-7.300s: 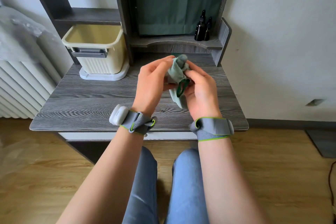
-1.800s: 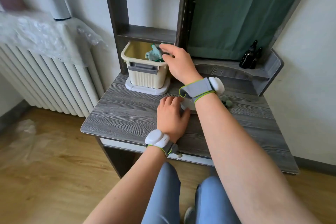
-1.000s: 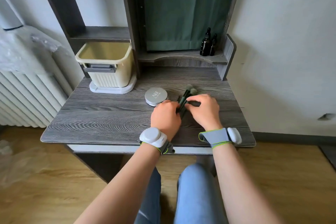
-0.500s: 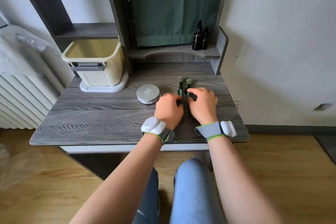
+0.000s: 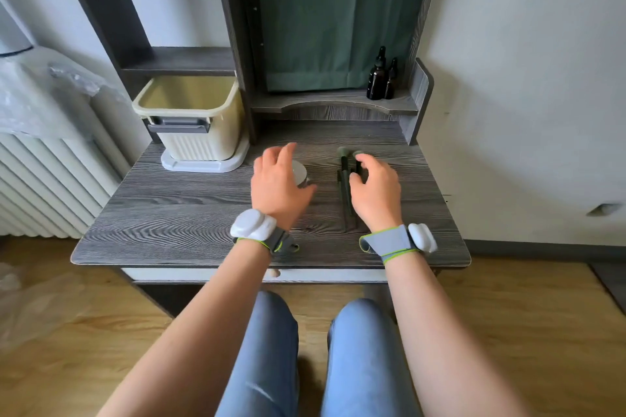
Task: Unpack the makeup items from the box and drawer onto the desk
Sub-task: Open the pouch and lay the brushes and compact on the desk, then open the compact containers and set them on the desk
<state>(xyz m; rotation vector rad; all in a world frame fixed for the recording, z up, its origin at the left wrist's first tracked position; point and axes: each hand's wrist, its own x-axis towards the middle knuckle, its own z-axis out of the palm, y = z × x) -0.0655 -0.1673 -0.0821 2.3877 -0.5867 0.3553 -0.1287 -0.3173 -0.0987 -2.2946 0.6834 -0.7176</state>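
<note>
Two dark green makeup brushes [image 5: 344, 176] lie side by side on the grey wood-grain desk [image 5: 176, 213], heads pointing away from me. My right hand [image 5: 374, 191] hovers over them with fingers loosely curled, holding nothing, and hides part of the right brush. My left hand [image 5: 277, 184] is spread with straight fingers above a round silver compact [image 5: 301, 173], most of which it covers. The cream box [image 5: 193, 122] stands at the desk's back left; nothing shows in the part of its inside that I can see. A white drawer front [image 5: 325, 275] is closed under the desk edge.
Two dark dropper bottles [image 5: 382, 76] stand on the small rear shelf in front of a green curtain [image 5: 335, 13]. A radiator [image 5: 40, 179] draped in plastic film stands to the left. A white wall closes the right side. My knees are under the desk front.
Both hands have let go of the brushes and lifted apart. My left hand moved left over the compact; my right hand stays above the brushes.
</note>
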